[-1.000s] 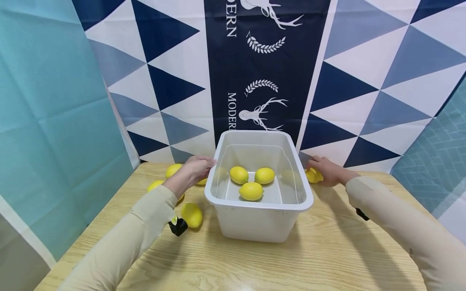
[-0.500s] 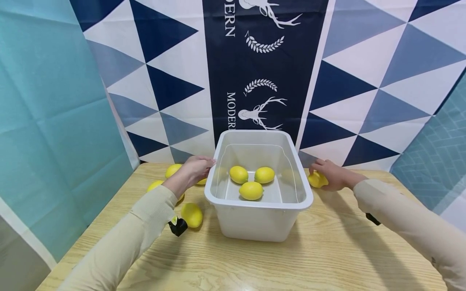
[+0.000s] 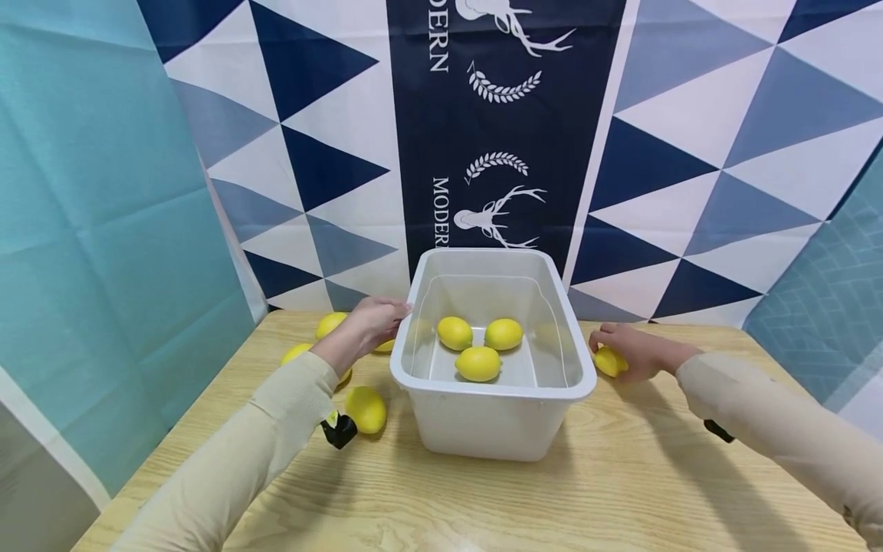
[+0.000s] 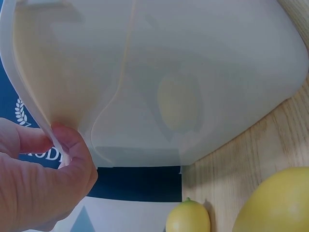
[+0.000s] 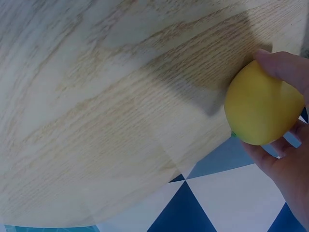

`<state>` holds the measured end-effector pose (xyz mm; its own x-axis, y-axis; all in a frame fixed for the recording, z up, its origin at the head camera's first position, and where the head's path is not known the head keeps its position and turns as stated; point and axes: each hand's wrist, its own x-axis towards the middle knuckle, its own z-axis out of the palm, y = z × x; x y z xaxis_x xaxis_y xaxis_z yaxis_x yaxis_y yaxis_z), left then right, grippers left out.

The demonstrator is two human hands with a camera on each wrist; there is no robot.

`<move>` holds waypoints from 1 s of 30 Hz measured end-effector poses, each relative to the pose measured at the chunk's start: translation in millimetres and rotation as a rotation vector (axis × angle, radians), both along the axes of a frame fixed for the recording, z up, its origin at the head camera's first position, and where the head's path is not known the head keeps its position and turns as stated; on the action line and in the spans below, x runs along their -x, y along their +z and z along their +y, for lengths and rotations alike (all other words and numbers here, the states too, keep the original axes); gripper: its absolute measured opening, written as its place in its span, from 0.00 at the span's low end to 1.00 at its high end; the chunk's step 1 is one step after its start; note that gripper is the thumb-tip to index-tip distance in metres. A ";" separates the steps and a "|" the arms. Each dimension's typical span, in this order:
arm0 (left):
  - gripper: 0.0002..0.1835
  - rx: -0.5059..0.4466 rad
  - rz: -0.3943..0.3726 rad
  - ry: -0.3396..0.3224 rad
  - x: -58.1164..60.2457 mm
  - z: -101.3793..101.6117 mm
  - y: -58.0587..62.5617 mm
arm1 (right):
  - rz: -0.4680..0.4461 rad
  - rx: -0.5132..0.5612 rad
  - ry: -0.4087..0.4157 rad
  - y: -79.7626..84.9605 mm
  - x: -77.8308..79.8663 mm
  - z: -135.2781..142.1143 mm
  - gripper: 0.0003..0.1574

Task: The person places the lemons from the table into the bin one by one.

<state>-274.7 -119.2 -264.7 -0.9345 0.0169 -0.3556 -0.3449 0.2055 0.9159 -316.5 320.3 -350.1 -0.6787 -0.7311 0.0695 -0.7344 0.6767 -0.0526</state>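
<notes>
A white plastic bin [image 3: 483,418] stands on the table with three lemons [image 3: 478,363] on its floor. My left hand [image 3: 375,318] pinches the bin's left rim between thumb and fingers, which the left wrist view [image 4: 48,179] shows up close. To the right of the bin, my right hand [image 3: 636,351] grips a lemon [image 3: 610,361] low over the table. In the right wrist view that lemon [image 5: 264,102] sits between the thumb and the curled fingers. Through the bin's translucent wall a lemon [image 4: 178,101] shows faintly in the left wrist view.
Several more lemons lie left of the bin, among them a near lemon [image 3: 366,409] and a far one [image 3: 329,323], partly behind the left arm. The wooden table [image 3: 386,498] ends at a patterned cloth backdrop [image 3: 331,176]; a teal cloth [image 3: 103,215] hangs at the left.
My right hand has drawn the lemon a little to the right and toward me, away from the table's back edge. The left hand keeps its hold on the bin's rim.
</notes>
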 end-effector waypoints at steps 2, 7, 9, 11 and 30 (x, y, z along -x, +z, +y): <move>0.20 0.002 0.004 0.000 0.4 -0.1 0.1 | -0.014 -0.006 -0.011 2.2 -1.0 -0.6 0.34; 0.21 -0.013 0.010 -0.009 1.0 -0.9 0.4 | -0.021 -0.031 -0.016 4.4 -4.4 -0.4 0.34; 0.21 -0.019 0.012 -0.015 1.3 -1.1 0.2 | -0.002 -0.032 0.001 3.9 -6.2 0.2 0.33; 0.21 -0.015 0.012 -0.020 1.3 -1.1 -0.1 | 0.024 -0.026 0.025 3.6 -8.2 0.4 0.33; 0.21 0.003 0.026 -0.034 -0.3 -0.7 -1.9 | 0.116 0.012 0.111 6.2 -17.4 -6.5 0.33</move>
